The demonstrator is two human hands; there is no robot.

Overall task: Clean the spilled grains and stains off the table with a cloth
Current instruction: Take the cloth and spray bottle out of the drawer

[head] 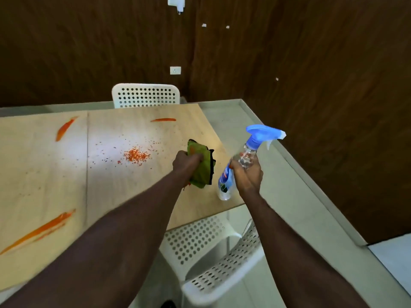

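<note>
1. Cloth [201, 167]: green, bunched, dark-edged; held just right of the grain pile [136, 155], over the table [44, 174].
2. Left hand [185, 161]: fingers curled tightly round the cloth.
3. Grain pile: orange-red bits, thinning outward across the pale wooden top.
4. Stains [63, 130]: orange streaks left of and beyond the grain pile; the longest lies nearer the person.
5. Right hand [246, 174]: farther right of the grain pile, gripping a clear spray bottle [244, 156] with a blue trigger head.
</note>
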